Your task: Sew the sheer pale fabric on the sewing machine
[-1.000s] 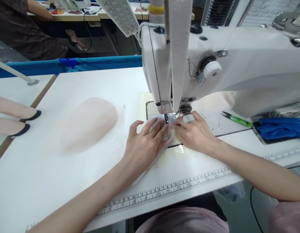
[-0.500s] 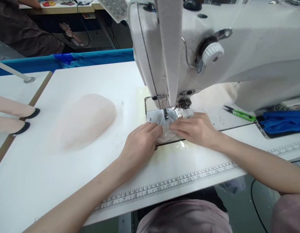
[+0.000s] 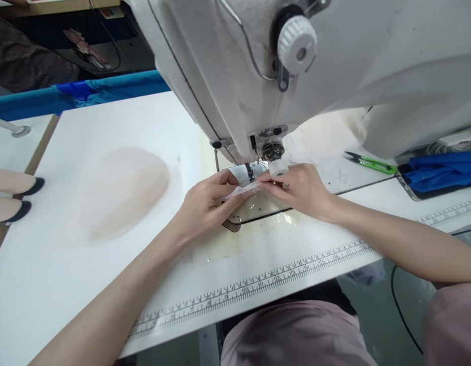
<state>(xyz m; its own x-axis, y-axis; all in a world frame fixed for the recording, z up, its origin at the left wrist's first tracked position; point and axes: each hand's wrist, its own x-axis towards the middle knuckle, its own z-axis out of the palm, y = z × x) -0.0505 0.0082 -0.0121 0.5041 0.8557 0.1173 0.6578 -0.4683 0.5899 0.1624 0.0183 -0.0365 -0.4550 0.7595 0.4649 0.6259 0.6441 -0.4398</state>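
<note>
Head camera view, looking down at a white sewing table (image 3: pixel 105 127) with a large white sewing machine (image 3: pixel 334 66) filling the far right. Both bare hands meet at the metal needle plate (image 3: pixel 258 206) just under the presser foot (image 3: pixel 252 173). The left hand (image 3: pixel 205 206) pinches a small strip of thin, pale fabric (image 3: pixel 243 191) between thumb and curled fingers, holding it slightly lifted. The right hand (image 3: pixel 302 190), wearing a white thimble-like cap (image 3: pixel 278 169) on one finger, has its fingers pressed together, nipping the strip's far end close to the needle. To do this well, it seems best to keep the strip taut and flat between the two hands, edges aligned, fingertips well clear of the needle, and feed it straight. A pale, heaped pile of sheer fabric (image 3: pixel 117 190) lies on the table to the left. Green thread snips (image 3: pixel 368 162) and folded blue cloth (image 3: pixel 441 175) sit to the right. A printed ruler (image 3: pixel 258 284) runs along the near table edge. At the far left edge, two pale forms with dark tips (image 3: pixel 18 198) rest on a neighbouring table.
</note>
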